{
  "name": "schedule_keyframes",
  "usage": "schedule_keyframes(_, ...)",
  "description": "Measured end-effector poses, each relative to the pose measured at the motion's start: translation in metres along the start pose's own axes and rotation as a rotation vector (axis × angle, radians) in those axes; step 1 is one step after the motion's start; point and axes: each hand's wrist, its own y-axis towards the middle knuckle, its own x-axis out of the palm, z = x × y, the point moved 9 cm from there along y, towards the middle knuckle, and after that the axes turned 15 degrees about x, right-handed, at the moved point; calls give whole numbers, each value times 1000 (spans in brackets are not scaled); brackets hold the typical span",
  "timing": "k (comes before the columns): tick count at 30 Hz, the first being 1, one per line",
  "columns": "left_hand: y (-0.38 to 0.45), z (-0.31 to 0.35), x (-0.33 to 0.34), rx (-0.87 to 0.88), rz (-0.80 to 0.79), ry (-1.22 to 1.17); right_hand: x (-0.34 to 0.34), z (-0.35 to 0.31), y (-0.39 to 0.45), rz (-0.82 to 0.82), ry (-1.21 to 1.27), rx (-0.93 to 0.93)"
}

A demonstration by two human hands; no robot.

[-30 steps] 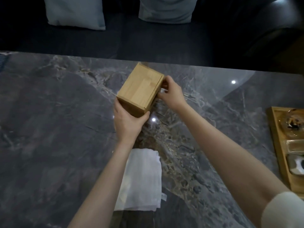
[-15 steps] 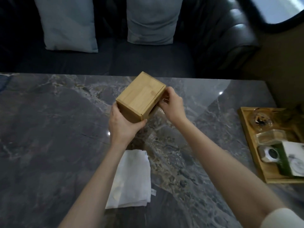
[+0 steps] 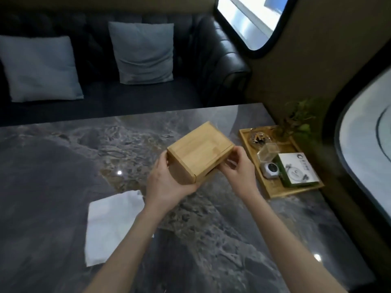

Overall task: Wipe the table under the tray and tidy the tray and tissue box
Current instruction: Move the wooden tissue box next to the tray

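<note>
A wooden tissue box (image 3: 198, 149) is held above the dark marble table (image 3: 63, 166), tilted, between both hands. My left hand (image 3: 167, 182) grips its near left corner from below. My right hand (image 3: 239, 168) pinches its right end. A wooden tray (image 3: 275, 187) lies at the table's right edge, just right of my right hand, carrying a glass dish, a clear cube, a small silver item and a green-and-white box. A folded white cloth (image 3: 108, 225) lies flat on the table by my left forearm.
A dark sofa (image 3: 148, 98) with two pale cushions (image 3: 40, 68) runs along the table's far side. A small green plant (image 3: 300, 121) stands behind the tray against the wall. Curved windows are on the right.
Both hands have carried the tissue box to the right, closer to the tray. My view has swung right and up, so the whole tray and the plant show now.
</note>
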Motion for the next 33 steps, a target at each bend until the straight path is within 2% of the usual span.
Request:
schedule_keyframes(5,-25,40,77,75,-172,-13,-73,68,-27,10,141,171)
schedule_keyframes(12,-55,79,185,139,-359,-95,-168,141,-55,114,78,277)
schedule_keyframes(21,-81,112,285,104,-431,-200,-256,203,-63,263,23,296)
schedule_keyframes(33,-73,142,344,156,-513,-249,-297,240,-63,358,104,343)
